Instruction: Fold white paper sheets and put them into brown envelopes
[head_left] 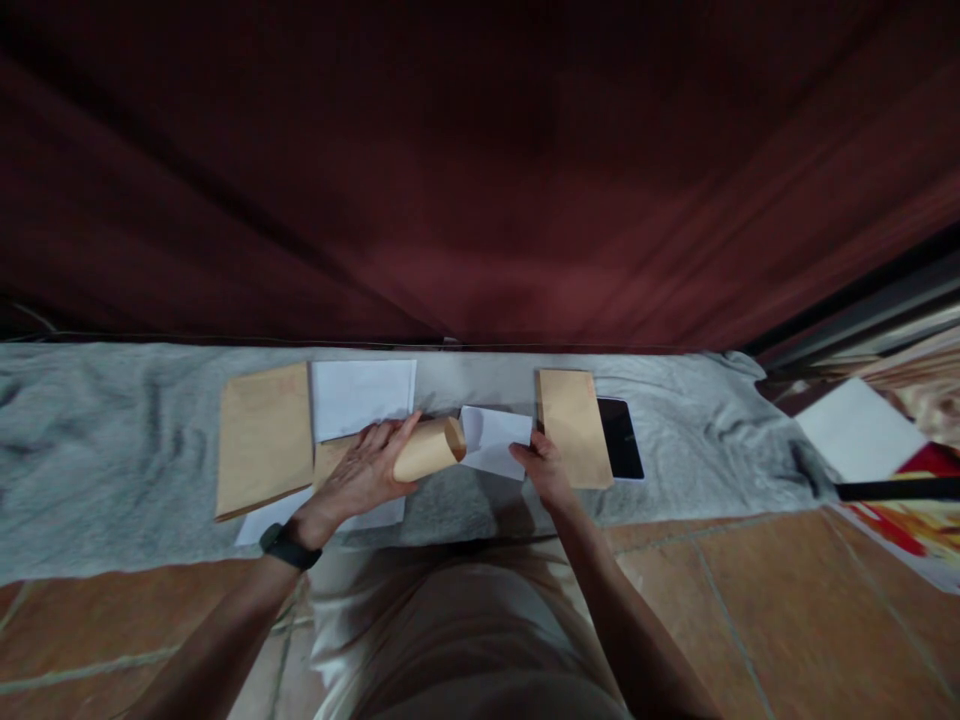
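Observation:
My left hand (369, 468) is closed on a brown paper envelope (427, 450), whose right end bulges into an open mouth. Pinched in my right hand (543, 466) is a folded white sheet of paper (495, 440); its left edge is at the envelope's mouth, and I cannot tell whether it is inside. White paper (364, 395) lies behind my left hand, with more white paper (379, 515) partly under it. To the left rests a stack of brown envelopes (264, 440). Just right of my right hand is another brown envelope (576, 428).
A dark-screened tablet (621, 440) lies partly under the right envelope. Grey cloth (697, 440) covers the long narrow surface. A dark red curtain-like sheet (480, 200) rises behind it. At far right are a white sheet (861, 430) and a colourful printed item (911, 520). Tiles (750, 590) cover the floor.

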